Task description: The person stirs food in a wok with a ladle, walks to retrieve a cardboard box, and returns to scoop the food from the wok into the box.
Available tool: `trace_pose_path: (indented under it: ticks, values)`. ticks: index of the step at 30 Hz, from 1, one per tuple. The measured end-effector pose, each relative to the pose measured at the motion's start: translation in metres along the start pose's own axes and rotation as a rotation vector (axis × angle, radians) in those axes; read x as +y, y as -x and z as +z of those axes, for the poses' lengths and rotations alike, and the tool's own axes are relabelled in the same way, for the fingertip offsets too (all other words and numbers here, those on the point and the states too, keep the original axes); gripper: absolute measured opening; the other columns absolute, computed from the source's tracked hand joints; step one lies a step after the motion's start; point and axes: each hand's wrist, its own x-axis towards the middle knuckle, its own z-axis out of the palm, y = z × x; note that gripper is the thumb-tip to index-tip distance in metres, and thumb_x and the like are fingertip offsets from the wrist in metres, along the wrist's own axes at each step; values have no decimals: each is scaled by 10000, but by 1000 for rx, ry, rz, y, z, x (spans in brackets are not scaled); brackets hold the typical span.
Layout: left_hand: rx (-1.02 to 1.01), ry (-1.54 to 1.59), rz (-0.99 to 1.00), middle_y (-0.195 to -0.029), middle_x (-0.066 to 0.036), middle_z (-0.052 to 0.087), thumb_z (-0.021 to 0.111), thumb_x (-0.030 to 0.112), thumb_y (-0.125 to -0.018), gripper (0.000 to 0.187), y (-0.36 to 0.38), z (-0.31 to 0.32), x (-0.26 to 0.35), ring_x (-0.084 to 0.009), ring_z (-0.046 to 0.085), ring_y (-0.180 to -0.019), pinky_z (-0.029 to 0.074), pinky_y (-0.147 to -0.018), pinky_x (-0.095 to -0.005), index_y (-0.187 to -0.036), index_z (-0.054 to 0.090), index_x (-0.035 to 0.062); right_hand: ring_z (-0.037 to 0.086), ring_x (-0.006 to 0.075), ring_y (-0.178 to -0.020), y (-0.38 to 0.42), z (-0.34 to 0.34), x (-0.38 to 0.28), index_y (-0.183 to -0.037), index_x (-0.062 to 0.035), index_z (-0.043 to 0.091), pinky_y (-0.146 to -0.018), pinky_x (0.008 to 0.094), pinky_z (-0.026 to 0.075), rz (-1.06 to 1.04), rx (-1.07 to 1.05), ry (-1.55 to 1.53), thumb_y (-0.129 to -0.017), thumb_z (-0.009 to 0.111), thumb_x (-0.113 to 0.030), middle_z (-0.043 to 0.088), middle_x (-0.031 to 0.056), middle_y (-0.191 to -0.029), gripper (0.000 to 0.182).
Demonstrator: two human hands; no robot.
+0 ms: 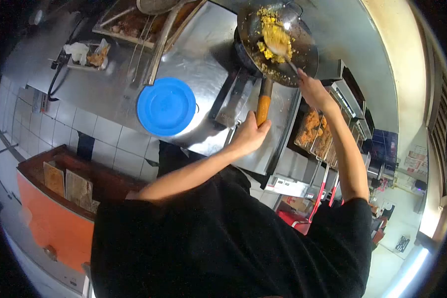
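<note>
My left hand (249,135) is wrapped round the wooden handle (264,103) of a dark wok (305,47). The wok is tilted over the stove, its inside facing me. Crumbled yellow egg (269,22) lies scattered with small bits across its inner surface. My right hand (314,92) grips the handle of a metal ladle (294,65), whose rounded head is among the egg in the wok. Motion blur smears that head and the egg on it. A round blue plate (166,107) sits on the steel counter to the left of my left hand.
Fryer baskets (315,131) with orange-brown fried food and red handles (320,196) are at the right. A long-handled strainer (164,44) rests at the upper left beside a tray of food (126,25). An orange cabinet (54,213) stands at the lower left.
</note>
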Motion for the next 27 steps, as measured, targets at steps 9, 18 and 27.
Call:
trace_pose_path:
  ticks: [9, 18, 27]
  values:
    - [-13, 20, -17, -743, -30, 542, 601, 353, -1011, 359, 8, 1, 7, -116, 528, -525, 423, -459, -298, -1032, 422, 43, 722, 336, -878, 43, -96, 0, -1503, -82, 456, -719, 399, 543, -213, -23, -18, -1048, 504, -273, 720, 254, -971, 495]
    - [-11, 14, 5, -761, -33, 533, 605, 335, -1012, 361, 2, 5, -6, -109, 517, -523, 410, -446, -278, -1045, 400, 41, 645, 216, -590, 17, -181, -73, -1505, -107, 461, -576, 386, 534, 434, -476, -185, -1050, 477, -229, 705, 162, -869, 471]
    - [-9, 27, 3, -750, -39, 538, 613, 336, -1005, 359, 8, 5, 2, -117, 524, -508, 421, -443, -290, -1028, 396, 51, 539, 205, -434, -4, -170, -42, -1525, -115, 428, -460, 398, 482, 306, -530, -140, -1038, 511, -250, 562, 91, -602, 513]
